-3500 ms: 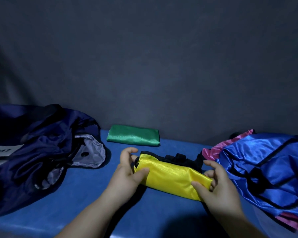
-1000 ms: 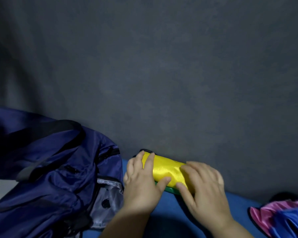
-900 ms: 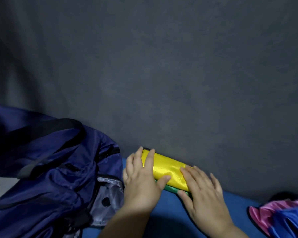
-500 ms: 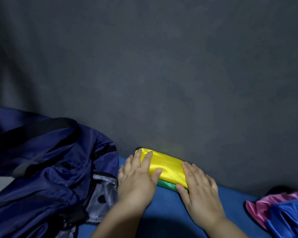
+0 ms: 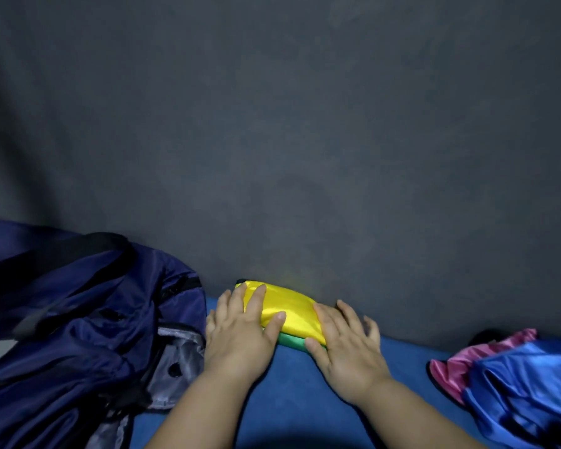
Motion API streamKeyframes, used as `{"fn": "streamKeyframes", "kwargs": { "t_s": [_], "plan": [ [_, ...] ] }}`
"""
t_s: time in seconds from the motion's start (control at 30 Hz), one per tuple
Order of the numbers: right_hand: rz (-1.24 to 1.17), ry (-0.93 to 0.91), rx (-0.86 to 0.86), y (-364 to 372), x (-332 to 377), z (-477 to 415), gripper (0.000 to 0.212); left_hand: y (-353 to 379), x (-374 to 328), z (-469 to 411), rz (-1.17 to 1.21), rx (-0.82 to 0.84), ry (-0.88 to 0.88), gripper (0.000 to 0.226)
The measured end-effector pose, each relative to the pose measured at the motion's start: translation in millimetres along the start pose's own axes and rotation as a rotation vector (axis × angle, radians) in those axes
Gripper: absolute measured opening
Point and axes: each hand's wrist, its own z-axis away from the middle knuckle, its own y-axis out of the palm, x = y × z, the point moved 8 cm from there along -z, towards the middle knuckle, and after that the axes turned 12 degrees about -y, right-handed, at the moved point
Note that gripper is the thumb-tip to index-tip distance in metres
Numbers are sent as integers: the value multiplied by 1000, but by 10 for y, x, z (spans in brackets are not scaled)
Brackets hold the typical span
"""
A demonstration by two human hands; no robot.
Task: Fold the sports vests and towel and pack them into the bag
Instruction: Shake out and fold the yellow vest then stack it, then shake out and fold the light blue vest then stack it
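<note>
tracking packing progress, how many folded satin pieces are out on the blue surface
2: a folded yellow satin piece on top, and a folded green satin piece beneath it, only its edge showing. Others may be hidden.

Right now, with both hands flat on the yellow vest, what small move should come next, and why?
Probably lift the right hand off and reach for the blue vest. It lies crumpled at the right, while the yellow vest already sits folded on the green vest, with the left hand flat on it too.
</note>
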Motion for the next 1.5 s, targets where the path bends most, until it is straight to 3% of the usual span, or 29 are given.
{"fn": "streamKeyframes", "kwargs": {
  "t_s": [0.13, 0.27, 0.33, 0.43, 0.57, 0.63, 0.7, 0.77, 0.83, 0.87, 0.97, 1.03, 1.1, 1.27, 1.5],
  "plan": [
    [-94, 44, 47, -250, 33, 116, 101, -171, -137, 153, 12, -159, 124, 87],
    [-190, 96, 7, -550, -28, 422, 100, -348, -394, 436, -5, -314, 257, 62],
    [-253, 127, 39, -593, -89, 683, 104, -358, -528, 639, -20, -310, 306, 56],
    [-305, 173, 78, -545, -208, 1192, 111, -219, -634, 944, -38, -210, 351, 58],
    [-322, 319, 94, -361, -558, 1946, 125, 49, -762, 1297, -98, 50, 321, 95],
    [-309, 403, 83, -323, -770, 2281, 138, 150, -891, 1481, -136, 117, 323, 101],
    [-319, 480, 61, -334, -952, 2597, 121, 246, -1061, 1690, -130, 164, 327, 93],
    [-345, 539, 17, -393, -1099, 2871, 93, 389, -1254, 1904, -140, 229, 339, 66],
    [-389, 573, -24, -431, -1213, 3102, 97, 486, -1476, 2125, -142, 257, 381, 47],
    [-396, 591, -50, -440, -1274, 3217, 95, 538, -1567, 2227, -144, 275, 399, 46],
    [-409, 660, -222, -491, -1501, 3515, 52, 696, -1779, 2446, -139, 344, 424, 47],
    [-426, 699, -382, -560, -1682, 3693, 46, 790, -1892, 2535, -108, 400, 410, 47],
    [-440, 735, -537, -622, -1889, 3826, 48, 889, -1998, 2593, -94, 447, 396, 48],
    [-496, 757, -704, -741, -2293, 3880, 63, 1119, -2271, 2617, -39, 479, 351, 51],
    [-664, 737, -736, -678, -2622, 3726, 76, 1397, -2751, 2494, 210, 455, 251, 64]
  ]
}}
